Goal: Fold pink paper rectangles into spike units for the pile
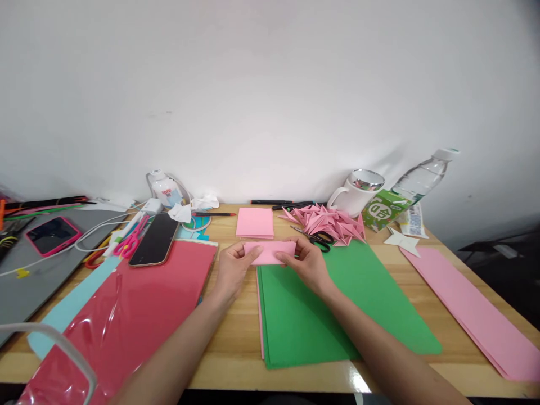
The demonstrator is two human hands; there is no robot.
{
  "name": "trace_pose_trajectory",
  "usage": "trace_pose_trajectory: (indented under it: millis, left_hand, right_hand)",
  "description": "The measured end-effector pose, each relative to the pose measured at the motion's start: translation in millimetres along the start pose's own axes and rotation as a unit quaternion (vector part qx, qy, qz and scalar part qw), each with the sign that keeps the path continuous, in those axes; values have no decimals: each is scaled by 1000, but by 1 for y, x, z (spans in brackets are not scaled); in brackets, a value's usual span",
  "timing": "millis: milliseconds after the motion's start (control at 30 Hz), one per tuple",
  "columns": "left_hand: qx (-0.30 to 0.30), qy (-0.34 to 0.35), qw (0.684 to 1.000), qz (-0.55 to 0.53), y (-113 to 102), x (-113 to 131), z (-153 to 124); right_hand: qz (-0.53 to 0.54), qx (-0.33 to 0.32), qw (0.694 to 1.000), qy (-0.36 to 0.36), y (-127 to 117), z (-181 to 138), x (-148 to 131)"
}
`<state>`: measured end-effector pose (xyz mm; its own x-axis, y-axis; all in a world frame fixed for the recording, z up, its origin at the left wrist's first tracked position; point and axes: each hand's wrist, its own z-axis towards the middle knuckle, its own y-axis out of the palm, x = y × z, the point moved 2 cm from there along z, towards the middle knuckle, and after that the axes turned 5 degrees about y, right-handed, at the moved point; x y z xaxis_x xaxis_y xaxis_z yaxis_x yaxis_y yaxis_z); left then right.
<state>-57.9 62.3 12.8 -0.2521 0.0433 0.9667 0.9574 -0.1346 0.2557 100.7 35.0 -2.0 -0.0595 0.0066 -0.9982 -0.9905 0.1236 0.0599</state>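
A folded pink paper point(270, 253), a narrow rectangle, is held level between both hands above the table. My left hand point(234, 269) pinches its left end, thumb on the near face. At the right end my right hand point(307, 264) grips it the same way, with its fingers behind the sheet. Just beyond lies a stack of square pink paper point(255, 222). To the right of that, a heap of pointed pink folded pieces point(327, 222) rests beside black-handled scissors point(323, 241). Green sheets point(320, 315) lie under and near my right hand.
Left are a red sheet in plastic point(139, 304), a dark phone point(156, 239), pink scissors point(130, 239) and a pink-cased phone point(53, 235). At the back right stand a white mug point(352, 197), a green carton point(382, 211) and a tilted bottle point(424, 177). Pink strips point(476, 309) lie far right.
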Motion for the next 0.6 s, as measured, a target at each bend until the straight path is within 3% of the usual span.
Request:
trace_pose_trajectory:
  millis: [600]
  left_hand:
    - [-30, -29, 998, -39, 0, -3, -1]
  right_hand:
    - [31, 7, 999, 5, -2, 2, 2]
